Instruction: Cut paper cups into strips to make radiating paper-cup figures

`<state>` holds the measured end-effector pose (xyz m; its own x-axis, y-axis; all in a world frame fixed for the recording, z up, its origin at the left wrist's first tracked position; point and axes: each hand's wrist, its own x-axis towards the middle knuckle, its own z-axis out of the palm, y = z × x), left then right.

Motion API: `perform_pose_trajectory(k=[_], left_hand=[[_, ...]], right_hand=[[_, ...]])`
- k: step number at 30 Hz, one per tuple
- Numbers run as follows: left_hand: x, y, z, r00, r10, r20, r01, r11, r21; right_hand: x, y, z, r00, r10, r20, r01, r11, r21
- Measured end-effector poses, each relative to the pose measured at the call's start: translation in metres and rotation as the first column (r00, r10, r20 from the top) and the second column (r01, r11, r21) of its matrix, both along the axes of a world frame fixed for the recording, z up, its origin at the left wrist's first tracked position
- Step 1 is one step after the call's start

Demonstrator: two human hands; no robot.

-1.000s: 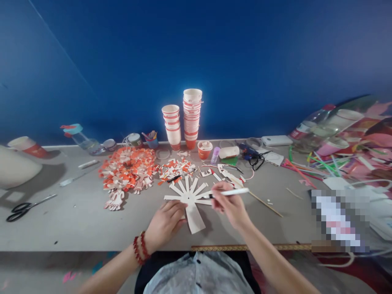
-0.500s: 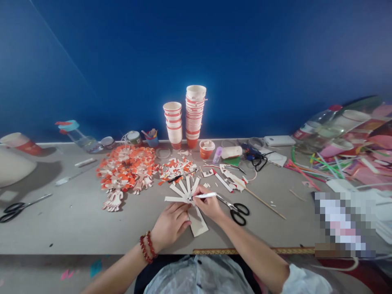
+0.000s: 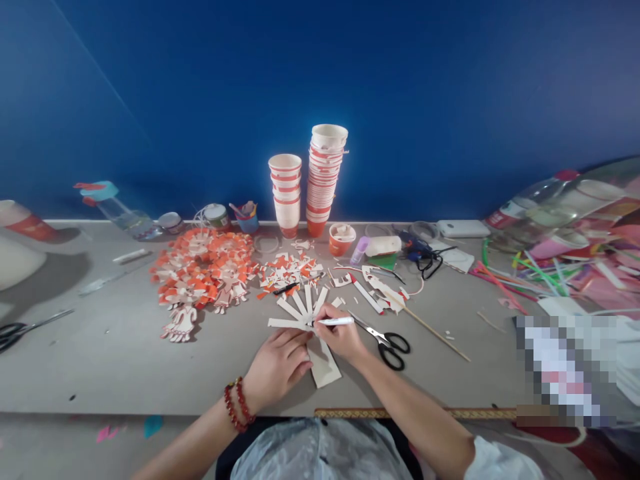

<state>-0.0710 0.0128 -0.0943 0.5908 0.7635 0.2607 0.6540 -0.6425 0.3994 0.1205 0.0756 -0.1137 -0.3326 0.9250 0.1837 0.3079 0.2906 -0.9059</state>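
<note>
A white paper cutout (image 3: 325, 368) with several narrow strips fanned out at its far end lies in front of me. My left hand (image 3: 281, 363) rests on it with fingers stretched flat, just below the leftmost strip. In my right hand (image 3: 343, 339) is a white marker pen (image 3: 337, 321), held nearly level, its tip touching or very close to the base of the strips. Scissors with black handles (image 3: 393, 347) lie beside my right hand, blades partly apart. Beyond the strips is a black pen (image 3: 285, 289) among orange and white paper scraps (image 3: 290, 270).
To the left sits a heap of orange and white paper cutouts (image 3: 205, 267). Two stacks of paper cups (image 3: 327, 173) stand by the blue wall. A wooden stick (image 3: 435, 330) lies to the right, near pipe cleaners and bottles. Another pair of scissors (image 3: 30, 327) is far left.
The camera view has shifted slightly, so the table items sit a little differently in the picture. Both hands, the marker pen and the paper cutout keep almost the same positions.
</note>
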Motion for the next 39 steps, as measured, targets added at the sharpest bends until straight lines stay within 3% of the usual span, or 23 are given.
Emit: perform_pose_trajectory(k=[39], left_hand=[[0.0002,0.001,0.001,0.999,-0.002,0.039,0.002,1.0,0.007]], right_hand=[[-0.0011,0.0017,0.0021,1.0,-0.015,0.016,0.014,1.0,0.028]])
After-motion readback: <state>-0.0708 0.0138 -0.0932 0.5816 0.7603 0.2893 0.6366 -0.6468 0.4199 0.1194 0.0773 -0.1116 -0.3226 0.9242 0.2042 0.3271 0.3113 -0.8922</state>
